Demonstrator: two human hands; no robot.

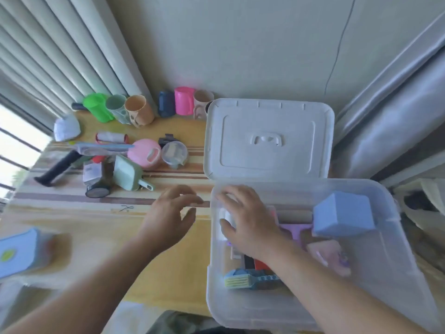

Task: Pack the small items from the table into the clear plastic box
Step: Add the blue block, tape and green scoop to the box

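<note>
Two hands are in my view. My right hand reaches inside the clear plastic box, fingers curled round a small white item. My left hand hovers just beside the box over the counter, fingers spread, holding nothing. More small items lie beyond it.

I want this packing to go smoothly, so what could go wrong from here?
The clear plastic box overhangs the table's near edge, so pressing inside with the right hand might tip it. The blue box sits tilted on other items and may stop the lid from closing. The left hand, held open, grips nothing.
</note>
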